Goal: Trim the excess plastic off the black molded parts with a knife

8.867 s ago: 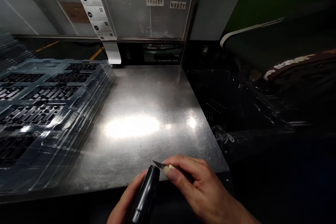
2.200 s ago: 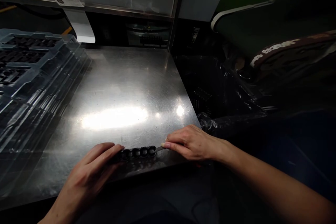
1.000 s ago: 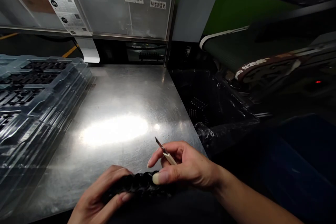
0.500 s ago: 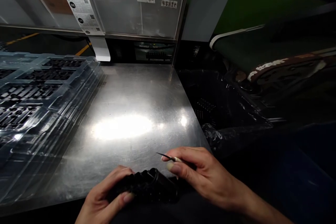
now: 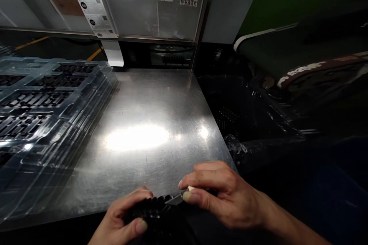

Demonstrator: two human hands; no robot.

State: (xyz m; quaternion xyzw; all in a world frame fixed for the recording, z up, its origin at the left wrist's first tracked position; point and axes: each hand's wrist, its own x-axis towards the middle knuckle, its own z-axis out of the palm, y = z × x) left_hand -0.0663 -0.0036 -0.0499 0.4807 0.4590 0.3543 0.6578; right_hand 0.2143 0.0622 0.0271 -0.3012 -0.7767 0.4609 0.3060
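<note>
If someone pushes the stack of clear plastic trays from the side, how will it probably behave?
The stack of clear plastic trays looks thin-walled, so probably light and somewhat flexible. On the smooth steel table it would likely slide easily. The nested layers might shift apart.

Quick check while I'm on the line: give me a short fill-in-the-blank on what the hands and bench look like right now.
1. The right hand pinches a small ____ whose tip meets the black part.
2. The black part is gripped by the ____ hand.
3. The stack of clear trays sits on the ____ side of the metal table.

Missing words: knife; left; left
</note>
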